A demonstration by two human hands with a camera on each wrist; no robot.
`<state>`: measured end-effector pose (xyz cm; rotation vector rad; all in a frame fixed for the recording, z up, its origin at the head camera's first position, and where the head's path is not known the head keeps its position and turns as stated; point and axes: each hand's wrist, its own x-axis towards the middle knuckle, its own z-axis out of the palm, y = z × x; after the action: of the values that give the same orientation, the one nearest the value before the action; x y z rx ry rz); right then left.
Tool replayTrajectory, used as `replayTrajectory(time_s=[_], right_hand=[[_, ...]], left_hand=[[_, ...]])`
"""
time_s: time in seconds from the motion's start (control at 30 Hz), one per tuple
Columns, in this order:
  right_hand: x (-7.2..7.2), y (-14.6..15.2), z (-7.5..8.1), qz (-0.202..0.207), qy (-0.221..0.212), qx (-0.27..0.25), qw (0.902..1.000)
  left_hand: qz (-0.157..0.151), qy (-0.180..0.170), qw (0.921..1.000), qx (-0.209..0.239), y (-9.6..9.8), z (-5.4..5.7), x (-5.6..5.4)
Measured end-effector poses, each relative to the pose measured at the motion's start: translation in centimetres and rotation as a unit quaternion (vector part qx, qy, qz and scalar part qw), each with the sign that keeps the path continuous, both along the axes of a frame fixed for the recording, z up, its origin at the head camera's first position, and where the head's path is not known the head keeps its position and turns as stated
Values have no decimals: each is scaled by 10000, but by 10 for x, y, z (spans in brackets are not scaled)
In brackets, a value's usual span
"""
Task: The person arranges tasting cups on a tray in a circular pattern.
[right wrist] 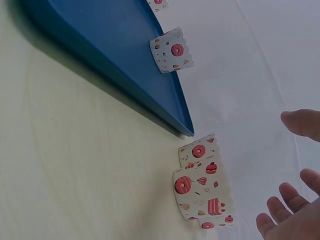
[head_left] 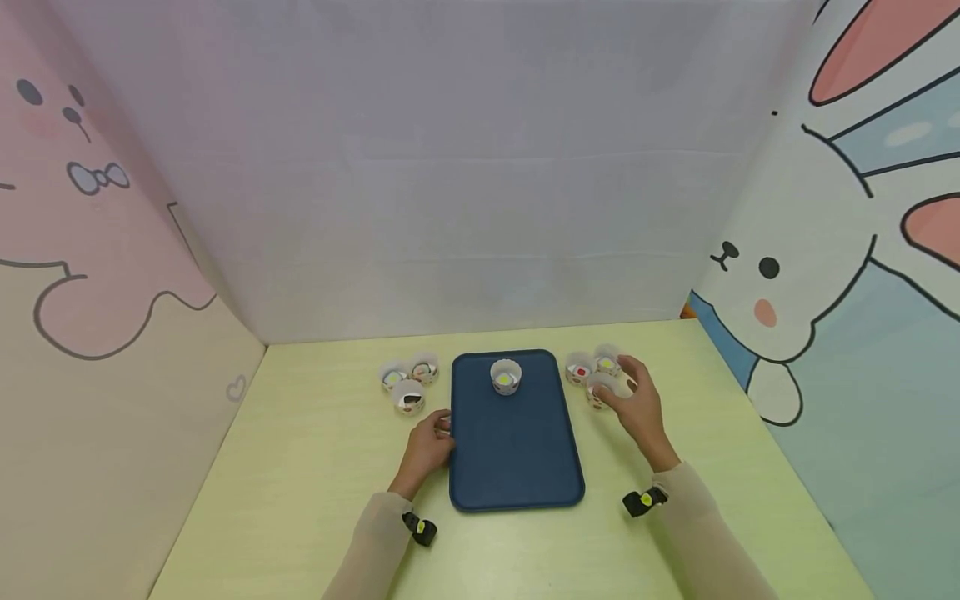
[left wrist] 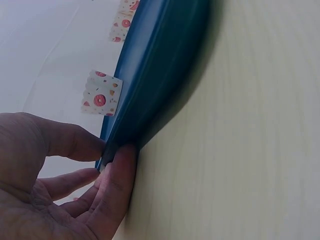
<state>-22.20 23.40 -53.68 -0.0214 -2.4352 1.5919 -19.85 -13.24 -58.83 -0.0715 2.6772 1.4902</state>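
Observation:
A dark blue tray (head_left: 516, 454) lies on the table, and my left hand (head_left: 426, 454) pinches its left edge between thumb and fingers. In the left wrist view the thumb (left wrist: 75, 140) sits on the rim, with fingers under it. One patterned paper baking cup (head_left: 506, 379) stands near the tray's far end, something yellow inside. My right hand (head_left: 639, 408) hovers by three like cups right of the tray: one with a red piece (head_left: 579, 369), one with a yellow piece (head_left: 606, 360), and a nearer cup (head_left: 597, 393). In the right wrist view its fingers (right wrist: 292, 197) are spread, apart from the cups.
Left of the tray stand three more paper cups: one with a pale yellow-green piece (head_left: 393, 377), one behind it (head_left: 424, 368), and one with a black piece (head_left: 408, 398). A white cloth wall (head_left: 465, 208) rises behind the table (head_left: 322, 467), with cartoon-printed side panels.

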Motion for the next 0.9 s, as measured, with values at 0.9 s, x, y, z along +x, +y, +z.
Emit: replayTrajectory(time_s=[0.9], right_hand=[[-11,8,-35,148,-1323,-813,9878]], left_hand=[[6,-46,10000,81,0,1,1]])
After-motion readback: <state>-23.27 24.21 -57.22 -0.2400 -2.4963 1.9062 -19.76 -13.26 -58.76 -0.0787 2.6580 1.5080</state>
